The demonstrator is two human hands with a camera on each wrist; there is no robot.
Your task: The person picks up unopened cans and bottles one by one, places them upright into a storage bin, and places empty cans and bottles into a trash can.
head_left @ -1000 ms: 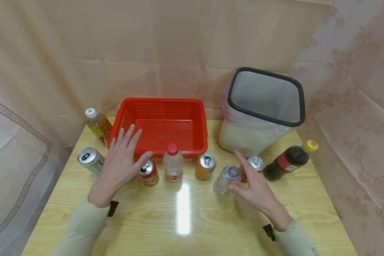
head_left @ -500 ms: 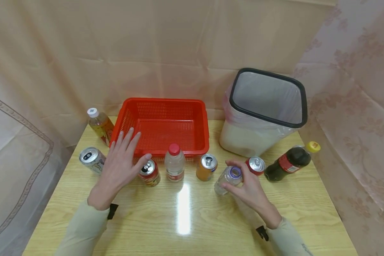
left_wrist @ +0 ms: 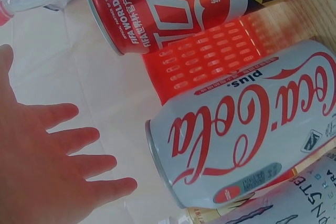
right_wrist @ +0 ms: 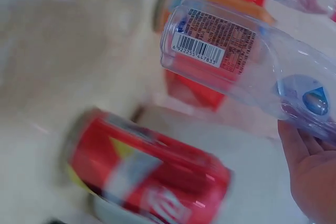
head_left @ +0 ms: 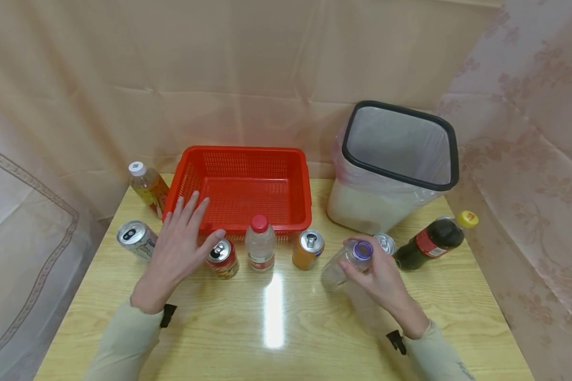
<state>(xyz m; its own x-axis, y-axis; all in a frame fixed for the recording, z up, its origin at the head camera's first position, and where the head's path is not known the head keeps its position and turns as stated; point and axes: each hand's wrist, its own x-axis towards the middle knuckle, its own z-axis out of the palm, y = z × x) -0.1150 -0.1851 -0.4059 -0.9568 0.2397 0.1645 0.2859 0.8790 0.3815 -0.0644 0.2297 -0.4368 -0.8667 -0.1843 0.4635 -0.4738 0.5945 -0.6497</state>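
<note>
Gripping the clear plastic bottle with the purple neck ring (head_left: 334,271) near its top in your right hand (head_left: 383,283).
You hold it tilted over the pale wooden worktop (head_left: 209,338), between the orange metal can (head_left: 303,257) and the red metal can with the silver top (right_wrist: 152,169); your left hand (head_left: 178,246), fingers straight and spread, hovers near the red perforated plastic basket (head_left: 245,148), beside a white cylindrical Coca-Cola can (left_wrist: 247,124).

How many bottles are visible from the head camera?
4: white-capped bottle left of the red basket, red-capped bottle in front of it, purple-topped bottle in the right hand, yellow-capped bottle near the bin. More could be hidden.
</note>
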